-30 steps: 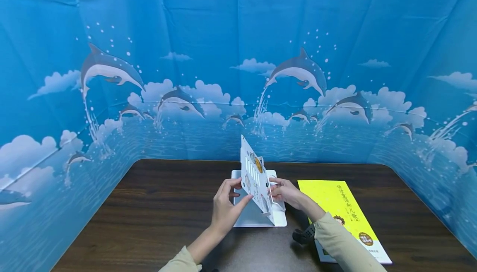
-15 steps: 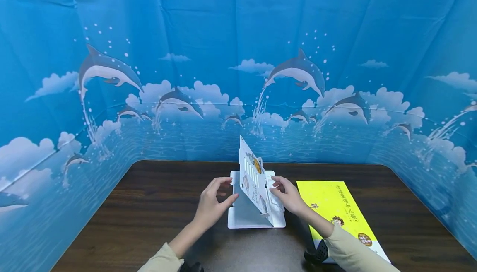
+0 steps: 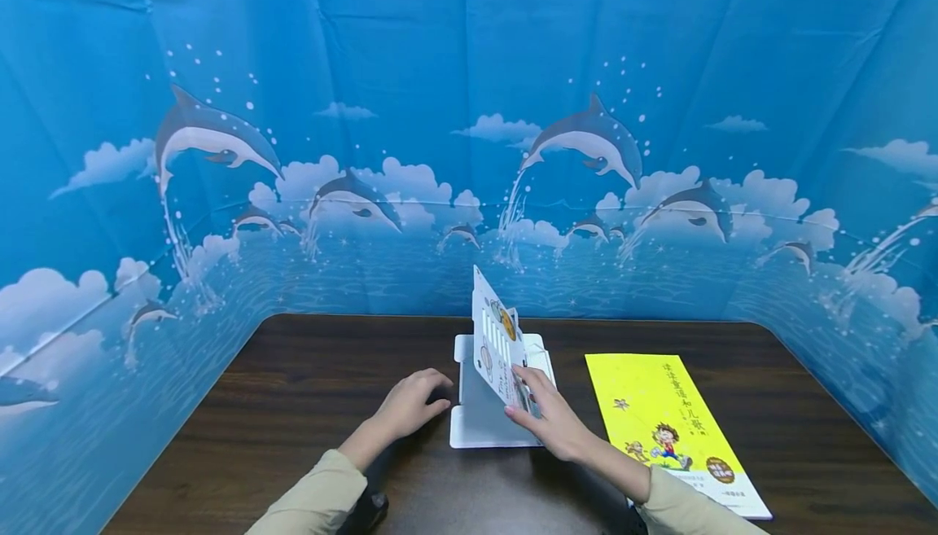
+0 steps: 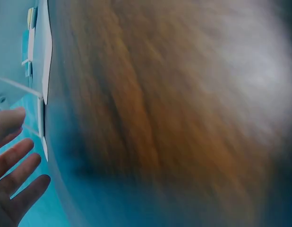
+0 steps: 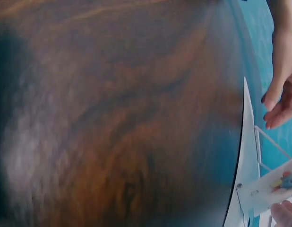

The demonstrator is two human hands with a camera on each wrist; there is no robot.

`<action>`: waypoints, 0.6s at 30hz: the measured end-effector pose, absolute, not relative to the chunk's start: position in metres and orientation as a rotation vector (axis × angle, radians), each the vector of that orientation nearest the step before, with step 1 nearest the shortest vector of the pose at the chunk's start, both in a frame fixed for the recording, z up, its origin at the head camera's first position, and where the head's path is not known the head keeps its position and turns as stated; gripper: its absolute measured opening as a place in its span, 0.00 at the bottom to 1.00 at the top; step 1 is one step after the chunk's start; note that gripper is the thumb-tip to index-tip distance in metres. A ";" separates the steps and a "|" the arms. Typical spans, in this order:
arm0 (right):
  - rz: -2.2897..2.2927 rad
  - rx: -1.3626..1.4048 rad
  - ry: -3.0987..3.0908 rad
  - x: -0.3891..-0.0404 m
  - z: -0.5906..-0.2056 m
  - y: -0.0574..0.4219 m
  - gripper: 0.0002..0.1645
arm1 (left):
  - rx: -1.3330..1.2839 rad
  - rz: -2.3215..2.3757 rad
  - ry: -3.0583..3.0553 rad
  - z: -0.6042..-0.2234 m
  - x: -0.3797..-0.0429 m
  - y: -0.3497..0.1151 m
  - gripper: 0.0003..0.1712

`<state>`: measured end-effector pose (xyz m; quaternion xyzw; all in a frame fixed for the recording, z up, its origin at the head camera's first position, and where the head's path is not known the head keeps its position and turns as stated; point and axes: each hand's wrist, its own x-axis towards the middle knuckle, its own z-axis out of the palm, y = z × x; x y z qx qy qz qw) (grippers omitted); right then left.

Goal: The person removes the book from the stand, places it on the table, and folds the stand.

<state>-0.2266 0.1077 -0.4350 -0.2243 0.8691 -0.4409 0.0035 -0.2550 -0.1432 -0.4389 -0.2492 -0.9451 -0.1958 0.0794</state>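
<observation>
A white book stand (image 3: 498, 348) with a cartoon-printed, slotted panel stands tilted up on its flat white base (image 3: 484, 435), mid-table in the head view. My right hand (image 3: 557, 423) is at the panel's lower right, thumb and forefinger extended across its printed face; whether they press on it is hard to tell. The right wrist view shows those fingertips (image 5: 284, 213) beside the printed panel (image 5: 269, 191). To the left of the base, my left hand (image 3: 412, 405) hovers low over the table with loosely bent fingers, holding nothing. The left wrist view shows its fingers (image 4: 24, 175) spread apart.
A yellow book (image 3: 645, 405) with a cartoon child on its cover lies flat on the dark wooden table (image 3: 293, 421), right of the stand. Behind the table hangs a blue dolphin-print curtain (image 3: 440, 152).
My left hand has let go of the panel and drawn left and down. The right hand has moved from behind the panel's right side round to its front lower edge.
</observation>
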 end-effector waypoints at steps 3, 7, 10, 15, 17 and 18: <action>-1.358 -0.712 2.768 -0.226 -0.436 0.105 0.39 | -0.769 -0.589 -2.807 -0.442 -0.258 -0.137 0.11; -1.365 -0.701 2.813 -0.225 -0.438 0.105 0.37 | -0.762 -0.646 -2.780 -0.445 -0.263 -0.129 0.11; -1.370 -0.700 2.833 -0.224 -0.439 0.104 0.37 | -0.734 -0.695 -2.783 -0.448 -0.266 -0.127 0.10; -1.360 -0.719 2.863 -0.222 -0.443 0.100 0.35 | -0.725 -0.725 -2.801 -0.450 -0.269 -0.126 0.05; -1.356 -0.716 2.877 -0.221 -0.444 0.098 0.34 | -0.740 -0.728 -2.803 -0.450 -0.269 -0.124 0.03; -1.357 -0.715 2.881 -0.221 -0.444 0.097 0.33 | -0.746 -0.729 -2.805 -0.449 -0.269 -0.123 0.03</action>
